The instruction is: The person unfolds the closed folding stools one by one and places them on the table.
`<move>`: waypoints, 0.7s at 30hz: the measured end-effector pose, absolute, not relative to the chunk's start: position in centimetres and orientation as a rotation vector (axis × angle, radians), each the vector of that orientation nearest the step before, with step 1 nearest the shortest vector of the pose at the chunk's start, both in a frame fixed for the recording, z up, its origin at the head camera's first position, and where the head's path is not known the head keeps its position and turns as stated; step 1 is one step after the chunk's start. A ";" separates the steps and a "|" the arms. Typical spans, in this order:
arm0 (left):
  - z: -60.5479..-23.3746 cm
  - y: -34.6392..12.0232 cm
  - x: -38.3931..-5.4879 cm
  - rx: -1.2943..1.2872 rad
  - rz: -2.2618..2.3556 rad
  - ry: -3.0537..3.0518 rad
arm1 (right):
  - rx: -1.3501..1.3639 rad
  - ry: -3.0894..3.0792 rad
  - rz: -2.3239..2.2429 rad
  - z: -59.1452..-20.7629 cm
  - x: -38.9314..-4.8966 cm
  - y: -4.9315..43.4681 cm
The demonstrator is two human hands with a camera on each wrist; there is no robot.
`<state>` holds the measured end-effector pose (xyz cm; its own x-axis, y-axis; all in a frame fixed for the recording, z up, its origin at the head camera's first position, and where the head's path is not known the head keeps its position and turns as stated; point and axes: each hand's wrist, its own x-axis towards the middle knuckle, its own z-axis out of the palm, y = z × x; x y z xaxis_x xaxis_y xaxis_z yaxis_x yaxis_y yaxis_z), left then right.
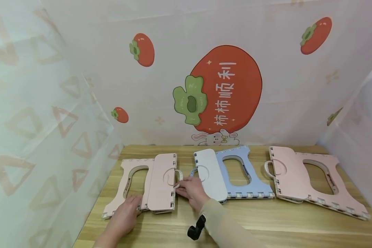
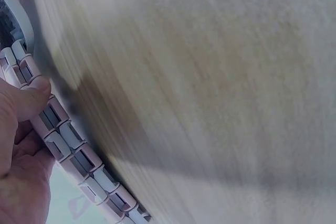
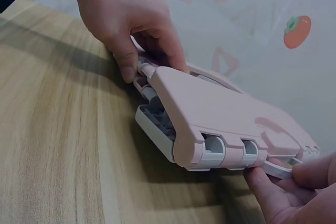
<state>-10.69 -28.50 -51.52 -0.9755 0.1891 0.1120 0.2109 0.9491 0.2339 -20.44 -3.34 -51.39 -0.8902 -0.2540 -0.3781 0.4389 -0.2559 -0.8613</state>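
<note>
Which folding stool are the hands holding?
The far-left pink stool: the left hand grips its edge, and the right hand holds its handle. No hand holds the blue stool or the far-right pink stool.

room along front table [image 1: 297,227]; left wall [image 1: 46,137] and blue stool [image 1: 255,186] flank held stool [image 1: 161,189]

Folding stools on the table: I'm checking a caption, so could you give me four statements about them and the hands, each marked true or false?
1. The left hand grips the leftmost pink stool. True.
2. The right hand is empty. False: it holds that stool's white handle.
3. The blue-and-white stool lies between two pink ones. True.
4. A hand touches the rightmost pink stool. False: neither does.
</note>
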 end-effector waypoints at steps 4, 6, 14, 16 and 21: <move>-51.3 -28.5 -10.8 -0.316 -0.372 -3.012 | 0.211 1.580 -2.178 -51.0 -20.3 -3.2; -51.3 -28.5 -10.8 -0.316 -0.371 -3.010 | 0.208 1.582 -2.174 -50.8 -20.2 -3.1; -51.1 -28.6 -10.8 -0.294 -0.419 -3.036 | 0.209 1.573 -2.169 -50.1 -20.1 -2.9; -50.9 -28.7 -10.8 -0.284 -0.433 -3.041 | 0.207 1.565 -2.171 -50.0 -20.1 -3.0; -50.7 -28.8 -10.8 -0.295 -0.449 -3.037 | 0.191 1.565 -2.180 -50.0 -20.1 -3.1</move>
<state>-10.79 -28.84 -50.67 -0.9801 0.1797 0.0840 0.1963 0.9395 0.2808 -20.09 -3.12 -49.99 -0.8905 -0.2750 -0.3626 0.4315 -0.2574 -0.8646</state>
